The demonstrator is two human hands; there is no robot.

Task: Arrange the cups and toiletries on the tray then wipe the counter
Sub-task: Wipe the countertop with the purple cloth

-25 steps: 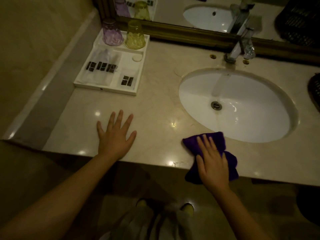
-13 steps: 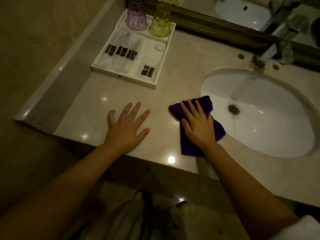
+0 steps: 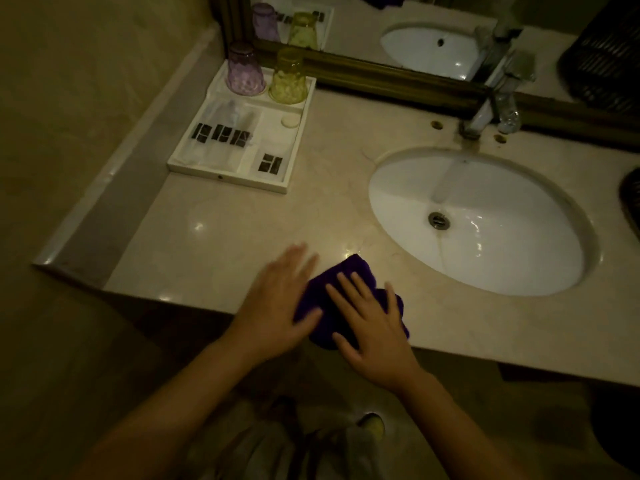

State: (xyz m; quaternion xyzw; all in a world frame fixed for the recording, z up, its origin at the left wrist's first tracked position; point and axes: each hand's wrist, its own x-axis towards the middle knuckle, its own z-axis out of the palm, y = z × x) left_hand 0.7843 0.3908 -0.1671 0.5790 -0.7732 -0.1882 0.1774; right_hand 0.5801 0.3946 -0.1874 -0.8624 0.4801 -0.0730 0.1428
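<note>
A white tray sits at the counter's back left. On it stand an upside-down purple cup and an upside-down yellow cup, with clear toiletry packets, a smaller packet and a round soap in front of them. A purple cloth lies on the beige counter near its front edge. My right hand presses flat on the cloth. My left hand, blurred and with fingers apart, lies against the cloth's left side.
A white oval sink fills the counter's right half, with a chrome faucet behind it and a framed mirror along the back. A dark basket shows at the right edge. A wall bounds the left.
My right hand has slid the cloth left along the front of the counter, away from the sink. My left hand has moved right until it meets the cloth.
</note>
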